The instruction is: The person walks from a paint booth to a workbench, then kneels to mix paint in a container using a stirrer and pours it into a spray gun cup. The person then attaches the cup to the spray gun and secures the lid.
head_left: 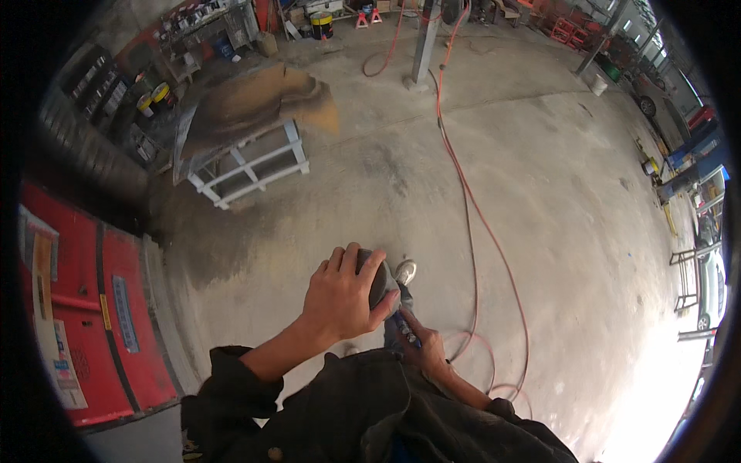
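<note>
The left hand [340,297] curls its fingers around the dark round head [377,284] of a sander-like tool, which is between the 2 hands; the right hand [424,351] grips its blue handle [406,329]. Probably, checking this head is in hand; the next move calls for steady holding.

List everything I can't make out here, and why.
All in the head view:
Dark round tool: partly covered by the left grip.
Blue piece: its lower end hidden by the right grip.
White car: cut off by the fisheye's dark right rim.
Print on the red panels: too small and blurred.
</note>
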`<state>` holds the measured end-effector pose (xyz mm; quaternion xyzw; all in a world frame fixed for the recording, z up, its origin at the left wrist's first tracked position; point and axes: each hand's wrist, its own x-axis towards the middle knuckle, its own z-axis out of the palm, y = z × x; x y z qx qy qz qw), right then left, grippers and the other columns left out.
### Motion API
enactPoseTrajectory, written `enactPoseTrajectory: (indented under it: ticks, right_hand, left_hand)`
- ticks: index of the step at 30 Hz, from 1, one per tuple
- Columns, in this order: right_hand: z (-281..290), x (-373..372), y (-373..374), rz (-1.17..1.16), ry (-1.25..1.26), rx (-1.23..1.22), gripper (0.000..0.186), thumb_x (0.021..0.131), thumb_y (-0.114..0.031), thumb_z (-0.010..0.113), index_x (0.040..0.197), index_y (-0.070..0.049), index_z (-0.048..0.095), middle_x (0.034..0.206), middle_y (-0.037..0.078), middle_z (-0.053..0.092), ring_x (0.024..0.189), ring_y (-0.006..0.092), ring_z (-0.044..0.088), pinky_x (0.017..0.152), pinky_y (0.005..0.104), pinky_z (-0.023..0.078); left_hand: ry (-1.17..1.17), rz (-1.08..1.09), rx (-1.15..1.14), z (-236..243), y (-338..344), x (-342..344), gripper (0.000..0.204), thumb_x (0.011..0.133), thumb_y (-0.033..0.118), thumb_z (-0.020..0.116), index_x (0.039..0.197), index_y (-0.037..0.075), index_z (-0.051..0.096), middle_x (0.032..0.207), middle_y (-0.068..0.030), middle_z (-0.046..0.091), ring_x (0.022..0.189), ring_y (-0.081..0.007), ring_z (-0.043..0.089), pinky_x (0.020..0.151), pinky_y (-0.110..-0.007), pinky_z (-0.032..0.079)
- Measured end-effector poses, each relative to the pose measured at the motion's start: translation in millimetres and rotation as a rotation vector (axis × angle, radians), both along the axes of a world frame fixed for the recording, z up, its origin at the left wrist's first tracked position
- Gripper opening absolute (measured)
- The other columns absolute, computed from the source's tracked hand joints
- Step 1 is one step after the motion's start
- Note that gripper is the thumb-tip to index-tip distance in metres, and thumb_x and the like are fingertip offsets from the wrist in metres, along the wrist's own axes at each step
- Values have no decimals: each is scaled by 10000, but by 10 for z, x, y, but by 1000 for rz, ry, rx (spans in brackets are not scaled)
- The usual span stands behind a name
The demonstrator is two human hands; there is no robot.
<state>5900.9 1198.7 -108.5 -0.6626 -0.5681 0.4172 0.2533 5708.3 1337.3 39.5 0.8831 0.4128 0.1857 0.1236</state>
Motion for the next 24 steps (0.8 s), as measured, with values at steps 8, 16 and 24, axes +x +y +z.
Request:
enactPoseTrajectory:
  ticks: [8, 16, 24]
  right_hand:
    - [29, 1210, 3307, 50, -9, 225, 737, 762, -68, 710, 1453, -166, 474, 1118, 234, 679, 979, 411, 673, 809, 451, 559]
    - [74, 1767, 6119, 36, 21, 301, 590, 816, -15, 703, 1381, -82, 548, 1013, 240, 704, 939, 380, 709, 757, 387, 558]
    - [112, 1976, 8972, 168, 28, 290, 384, 819, -19, 703, 1195, -32, 626, 947, 218, 698, 880, 347, 719, 723, 369, 541]
  left_hand:
    - [258, -134, -287, 544, 3086, 770, 971, 656, 480, 864, 1473, 278, 380, 1501, -231, 330, 1207, -475, 543, 946, -515, 529]
    - [-317, 170, -546, 739, 5672, 1170, 1133, 544, 461, 934, 1496, 212, 371, 1390, -221, 492, 1035, -364, 667, 834, -429, 558]
    - [-1575, -25, -834, -169, 8269, 948, 1117, 731, 728, 657, 1530, 66, 243, 1452, -197, 442, 1302, -336, 505, 969, -478, 553]
